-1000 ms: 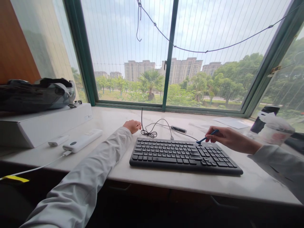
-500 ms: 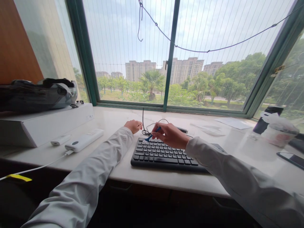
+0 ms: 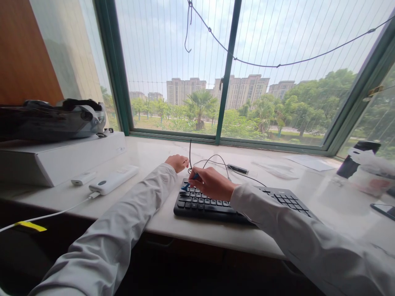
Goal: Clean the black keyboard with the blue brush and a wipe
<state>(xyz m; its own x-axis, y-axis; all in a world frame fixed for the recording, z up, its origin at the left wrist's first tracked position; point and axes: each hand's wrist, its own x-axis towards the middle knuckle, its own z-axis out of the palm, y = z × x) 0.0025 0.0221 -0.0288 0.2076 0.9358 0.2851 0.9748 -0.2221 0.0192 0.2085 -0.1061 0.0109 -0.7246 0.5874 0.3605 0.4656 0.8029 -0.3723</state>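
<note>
Keyboard (image 3: 216,208) lies beneath the right hand (image 3: 213,181), which grips a blue brush (image 3: 185,187).

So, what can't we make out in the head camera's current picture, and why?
Head view:
- Keyboard, some keys: hidden by the right hand and sleeve.
- Blue tool, handle: mostly covered by that hand.
- Dark flat device: cut off by the picture's right edge.
- Plastic-wrapped item: blurred through its film.
- Power bank, markings: too small.

Daylight through window (image 3: 226,84); sky (image 3: 160,45) pale, nearly washed out. Bench (image 3: 169,221) bright, sheen toward its right end; near-black below front edge. Right hand (image 3: 215,183) and brush (image 3: 185,187) slightly blurred. Wide-angle stretch at frame sides.
</note>
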